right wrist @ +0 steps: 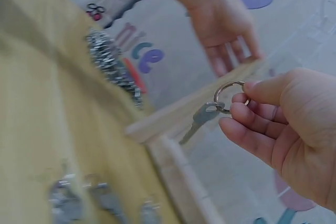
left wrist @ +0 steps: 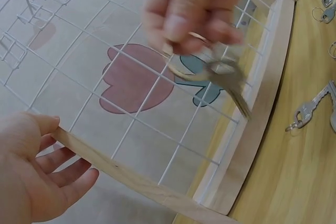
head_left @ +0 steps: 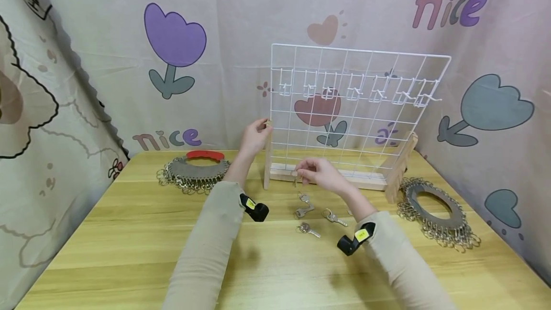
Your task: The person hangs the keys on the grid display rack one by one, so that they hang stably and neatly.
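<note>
1. While the left hand [head_left: 256, 137] grips the rack [left wrist: 115, 167], the right hand [head_left: 320, 173] pinches a ring [right wrist: 218, 91] between its fingertips, the key [right wrist: 198, 120] dangling below them.
2. Hanging seems the step; next likely calls for lifting the ring to a hook [head_left: 354, 93] above the fingers.

The raised key [right wrist: 197, 121] looks like dull silver metal, its key ring [right wrist: 218, 92] shinier, gold-toned metal. The wire grid [head_left: 342, 116] and its hooks [head_left: 354, 93] appear to be smooth, white-coated metal; the stand [head_left: 400, 169] is pale, matt wood. The tabletop [head_left: 129, 252] shows yellow wood grain with a soft sheen. On the left, a matt grey plate [head_left: 193, 171] carries a red, plastic-looking handle [head_left: 204, 155]. The far curtain [head_left: 241, 13] is matt, lightly creased cloth.
</note>
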### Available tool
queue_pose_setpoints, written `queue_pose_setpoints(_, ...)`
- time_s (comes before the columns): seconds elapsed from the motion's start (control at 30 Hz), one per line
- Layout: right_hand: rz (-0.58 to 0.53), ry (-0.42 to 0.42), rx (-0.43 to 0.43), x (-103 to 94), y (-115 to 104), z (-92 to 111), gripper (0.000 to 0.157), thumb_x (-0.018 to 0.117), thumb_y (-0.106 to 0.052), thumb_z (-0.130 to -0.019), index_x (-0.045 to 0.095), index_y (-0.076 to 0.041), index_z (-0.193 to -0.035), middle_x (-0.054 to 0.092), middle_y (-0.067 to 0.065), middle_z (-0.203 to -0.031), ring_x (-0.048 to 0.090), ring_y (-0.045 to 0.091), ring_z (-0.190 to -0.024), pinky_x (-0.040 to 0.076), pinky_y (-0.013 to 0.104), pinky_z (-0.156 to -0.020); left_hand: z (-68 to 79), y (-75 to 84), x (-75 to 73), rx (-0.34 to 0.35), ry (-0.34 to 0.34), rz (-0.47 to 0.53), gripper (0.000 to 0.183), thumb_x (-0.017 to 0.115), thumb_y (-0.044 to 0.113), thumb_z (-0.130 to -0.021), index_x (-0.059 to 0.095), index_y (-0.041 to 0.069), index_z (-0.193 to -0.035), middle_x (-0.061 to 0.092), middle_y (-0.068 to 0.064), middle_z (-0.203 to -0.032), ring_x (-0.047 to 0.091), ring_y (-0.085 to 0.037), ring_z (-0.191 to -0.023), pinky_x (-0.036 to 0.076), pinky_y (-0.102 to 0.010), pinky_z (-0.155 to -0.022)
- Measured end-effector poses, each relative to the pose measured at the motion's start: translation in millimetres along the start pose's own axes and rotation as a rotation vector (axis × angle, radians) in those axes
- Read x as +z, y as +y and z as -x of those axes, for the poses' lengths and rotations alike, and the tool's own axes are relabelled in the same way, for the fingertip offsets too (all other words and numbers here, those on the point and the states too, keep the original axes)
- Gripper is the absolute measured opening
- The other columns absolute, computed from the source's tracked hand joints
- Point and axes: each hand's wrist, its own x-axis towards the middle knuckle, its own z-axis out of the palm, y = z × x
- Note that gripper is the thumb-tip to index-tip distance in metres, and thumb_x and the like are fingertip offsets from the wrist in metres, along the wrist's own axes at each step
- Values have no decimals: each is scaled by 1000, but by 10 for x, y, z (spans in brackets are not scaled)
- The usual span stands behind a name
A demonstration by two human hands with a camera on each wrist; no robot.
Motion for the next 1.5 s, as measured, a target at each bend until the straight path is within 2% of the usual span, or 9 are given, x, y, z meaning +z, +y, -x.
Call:
queue_pose_setpoints(0.07,1,23,-17,-90,-71,-32,15,54,1,-91,59,12,-100,61,20,-80,60,21,-66,54,32,-64,-4,0,5,-3,5,8,46,52,17,-96,43,3,-138,47,-17,-135,44,-29,-124,36,-37,-102)
queue_pose_setpoints(0.23,44,83,-63,-276,-293,-121,13,57,2,-89,60,10,-98,63,17,-79,61,19,-64,54,41,-67,0,-15,8,-18,5,16,46,53,18,-95,42,4,-138,47,-17,-136,43,-28,-125,35,-37,-103)
queue_pose_setpoints(0.43,107,145,-89,-435,-610,-242,11,58,-2,-90,61,6,-98,61,9,-77,60,19,-65,52,27,-63,11,-20,10,-23,9,6,46,52,21,-96,43,6,-138,47,-15,-136,42,-27,-125,35,-37,-103)
queue_pose_setpoints(0.63,128,181,-141,-518,-888,-366,13,58,-5,-91,61,4,-100,61,15,-79,60,18,-65,52,31,-66,4,-39,13,-21,11,28,45,53,19,-95,44,7,-138,48,-15,-135,44,-27,-124,37,-37,-101)
queue_pose_setpoints(0.83,129,216,-176,-507,-1108,-465,13,59,-6,-90,62,3,-99,62,13,-76,59,17,-64,52,28,-64,0,-32,16,-18,16,24,46,52,19,-95,43,4,-138,48,-17,-135,43,-28,-125,36,-37,-102)
queue_pose_setpoints(1.07,174,257,-169,-468,-1238,-597,13,60,-10,-91,64,0,-99,62,10,-72,60,18,-63,51,23,-60,-2,-16,30,-28,19,18,46,52,19,-95,43,4,-138,47,-16,-136,43,-28,-125,35,-37,-102)
queue_pose_setpoints(1.33,150,362,-178,-439,-1291,-710,11,58,-8,-91,63,0,-98,60,11,-78,59,18,-63,55,31,-65,1,-4,38,-39,15,35,47,52,19,-96,42,4,-138,46,-16,-137,43,-27,-125,35,-37,-103)
queue_pose_setpoints(1.5,141,417,-171,-423,-1272,-743,12,59,-7,-91,63,2,-98,60,10,-76,59,17,-61,54,26,-62,5,0,42,-37,20,45,46,52,19,-96,42,4,-138,47,-15,-136,44,-26,-124,36,-35,-102)
